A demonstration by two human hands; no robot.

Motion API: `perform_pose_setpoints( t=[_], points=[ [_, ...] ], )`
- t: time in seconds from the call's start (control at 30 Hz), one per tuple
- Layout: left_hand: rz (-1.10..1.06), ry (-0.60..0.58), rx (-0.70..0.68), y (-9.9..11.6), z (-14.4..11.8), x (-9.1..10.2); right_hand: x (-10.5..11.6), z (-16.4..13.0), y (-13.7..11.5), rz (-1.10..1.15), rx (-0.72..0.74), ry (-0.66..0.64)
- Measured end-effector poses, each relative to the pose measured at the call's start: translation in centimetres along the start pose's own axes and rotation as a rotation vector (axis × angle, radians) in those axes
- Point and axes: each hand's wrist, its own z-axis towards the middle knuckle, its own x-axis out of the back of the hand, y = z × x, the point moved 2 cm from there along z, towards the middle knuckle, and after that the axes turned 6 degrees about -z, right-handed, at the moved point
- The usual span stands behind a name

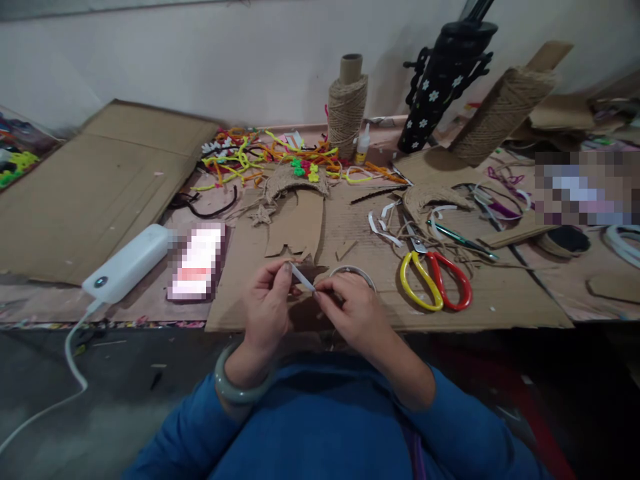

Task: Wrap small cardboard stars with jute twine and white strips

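Hands (pixel 353 303) on strip (pixel 303 277), bottle label (pixel 361 157) illegible

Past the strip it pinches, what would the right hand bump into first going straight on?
The right hand would likely meet the left hand, at the other end of the strip, though depth is unclear.
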Motion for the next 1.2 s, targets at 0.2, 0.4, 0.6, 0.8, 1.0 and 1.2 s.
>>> perform_pose_setpoints(
  t=[0.2,0.4,0.6,0.8,1.0,1.2],
  points=[
    [-0.130,0.052,0.211,0.1,0.4,-0.5,1.0,0.4,0.1,0.151,-0.159,-0.098],
    [-0.194,0.055,0.320,0.2,0.7,-0.9,1.1,0.8,0.3,0.112,-0.189,-0.100],
    [-0.237,0.094,0.340,0.2,0.7,-1.1,0.5,0.5,0.6,0.133,-0.189,-0.099],
    [-0.205,0.094,0.307,-0.1,0.5,-0.9,0.8,0.6,0.3,0.038,-0.148,-0.059],
    [-0.218,0.097,0.288,-0.1,0.4,-1.0,0.7,0.7,0.3,0.039,-0.155,-0.028],
    [-0.259,0.103,0.323,0.1,0.4,-1.1,0.6,0.7,0.3,0.066,-0.161,-0.004]
  ],
)
